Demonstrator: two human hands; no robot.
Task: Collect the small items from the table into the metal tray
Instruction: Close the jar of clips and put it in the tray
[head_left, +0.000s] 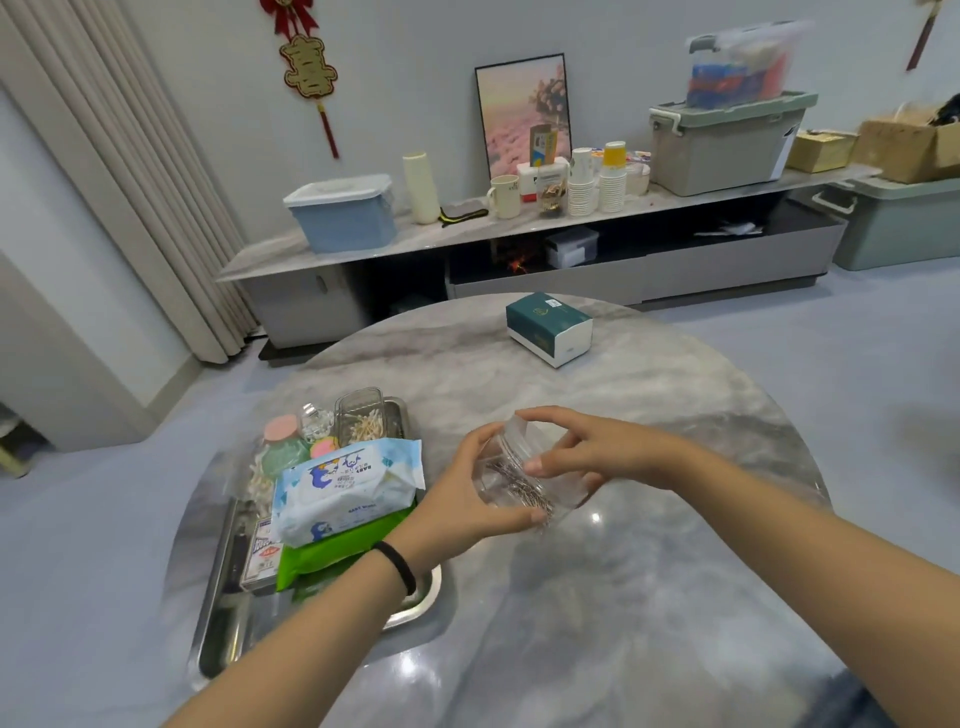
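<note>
A round marble tabletop (649, 395) fills the head view, with a low media cabinet (519, 260) along the far wall crowded with storage bins, stacked paper cups and a framed picture. Near the tabletop's far edge sits a green and white tissue box (549, 328), well apart from everything else. At the left edge lies the metal tray (218, 587), already heaped: a blue wet-wipe pack (345, 491) on top of a green pack (332, 553), a clear box of cotton swabs (363, 418) at the tray's far end, and small round jars beside it. Just right of the tray, above the middle of the tabletop, both hands hold a clear plastic box (530, 467) with thin metal pins inside. The left hand (467, 493) cups it from the tray side, fingers curled round it; the right hand (587, 457) grips its other side with thumb and fingers. The left forearm crosses over the tray's near corner.
</note>
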